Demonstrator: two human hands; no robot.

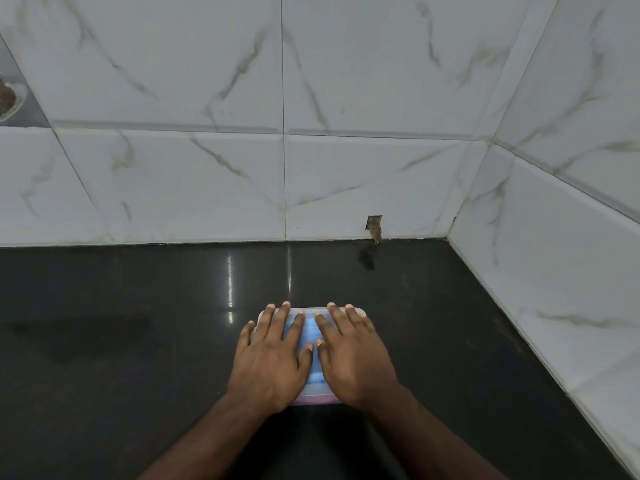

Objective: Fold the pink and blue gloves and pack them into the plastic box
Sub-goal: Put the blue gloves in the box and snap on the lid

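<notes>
- Far left, upper edge: a small clear dish (9,98) w/ dark brown contents, sitting in a grey recess in the wall; only partly in view.
- Back wall (207,174): white marble-look tiles w/ grey-gold veins, meets the counter along a straight seam.
- Counter (104,323): black, glossy, w/ vertical light reflections near centre and a duller smear on its left part.
- Left hand (273,355): palm down, fingers straight and spread, lying flat on the left half of the box lid; nothing grasped, just pressing/resting. Fingertips reach the lid's far edge, thumb points in toward the middle.
- Plastic box (313,401): translucent, rounded corners, lid on, centre of the counter near the viewer, mostly covered by both hands.
- Blue glove (309,332): shows through the lid between the hands as a blue glow, inside the box.
- Pink glove (317,399): a pink band at the box's near edge, under the blue; folds can't be made out.
- Right hand (353,355): mirrors the other, flat on the right half of the lid, fingers extended, not gripping; thumbs nearly meet.
- Chipped hole (374,228) in the tile base, right of centre, w/ brownish edges.
- Right wall (554,237): same tiles, forms a corner w/ the back wall.
</notes>
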